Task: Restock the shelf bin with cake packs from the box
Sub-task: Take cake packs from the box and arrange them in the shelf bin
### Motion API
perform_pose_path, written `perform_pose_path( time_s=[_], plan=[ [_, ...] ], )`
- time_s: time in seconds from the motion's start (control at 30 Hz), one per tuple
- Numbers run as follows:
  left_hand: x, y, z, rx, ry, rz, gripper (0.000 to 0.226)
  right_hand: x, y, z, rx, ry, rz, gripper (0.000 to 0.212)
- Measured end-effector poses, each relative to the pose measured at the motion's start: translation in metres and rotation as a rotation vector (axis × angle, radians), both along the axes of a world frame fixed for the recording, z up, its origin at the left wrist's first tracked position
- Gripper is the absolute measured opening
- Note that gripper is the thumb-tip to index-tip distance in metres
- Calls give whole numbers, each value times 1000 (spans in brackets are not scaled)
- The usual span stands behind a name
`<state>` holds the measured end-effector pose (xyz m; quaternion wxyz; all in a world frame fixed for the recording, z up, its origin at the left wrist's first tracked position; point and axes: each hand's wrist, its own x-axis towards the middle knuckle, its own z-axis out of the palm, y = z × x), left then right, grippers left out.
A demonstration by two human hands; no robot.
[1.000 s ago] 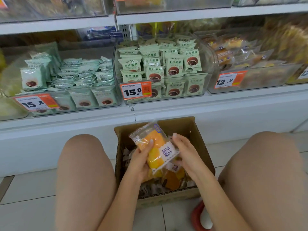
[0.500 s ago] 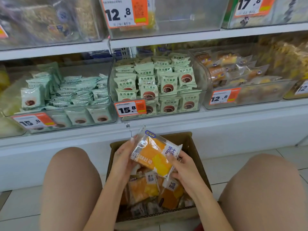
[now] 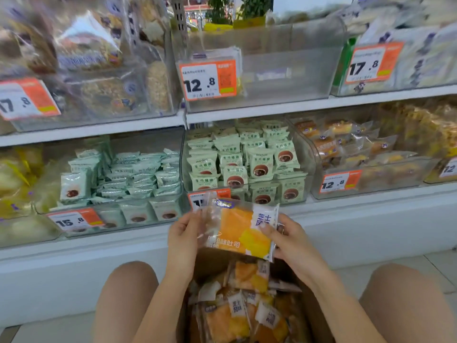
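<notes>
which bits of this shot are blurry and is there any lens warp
Head view: the upper left bags and the 17.8 tag are smeared; the cake pack in both hands stays fairly sharp, as does the 12.8 tag; shelf edges bow, showing wide-angle warp.

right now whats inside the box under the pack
More orange cake packs lie heaped in the box. The held pack and both hands cover its far end; its bottom is hidden.

Bright, even light; motion blur on upper bins [image 3: 259,78]; wide-angle edge curvature.
</notes>
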<state>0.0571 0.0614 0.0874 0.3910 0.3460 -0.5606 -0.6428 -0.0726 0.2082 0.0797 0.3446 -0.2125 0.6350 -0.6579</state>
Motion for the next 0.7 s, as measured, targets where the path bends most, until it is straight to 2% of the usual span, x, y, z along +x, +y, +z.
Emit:
perform_pose_path(
  time_s=[0.07, 0.2, 0.3, 0.4, 0.47, 0.53, 0.6, 0.63, 0.7],
  plan=[
    [-10, -21, 45, -225, 46, 32, 36, -23, -7, 55, -138, 42, -41, 19],
    [-48, -66, 137, -1109, 25, 344, 37, -66, -29, 184, -423, 183, -94, 22],
    [-96, -98, 195, -1463, -17, 476, 29, -95, -69, 262, -517, 313, -143, 15],
    [-138, -131, 217, -1632, -237, 609, 30, -122, -120, 312, -494, 403, -135, 28],
    [-151, -147, 213, -1721, -308, 666, 37, -143, -154, 325, -307, 500, -87, 38],
    [-156, -154, 207, -1755, -256, 733, 39, -164, -183, 323, -44, 563, 13, 48],
    [-160, -156, 203, -1764, -206, 764, 40, -181, -203, 311, 117, 590, 103, 54],
    [-161, -157, 202, -1773, -190, 772, 42, -186, -211, 303, 164, 602, 144, 49],
    [-163, -160, 200, -1782, -159, 791, 45, -192, -224, 288, 303, 759, 179, 35]
  ],
)
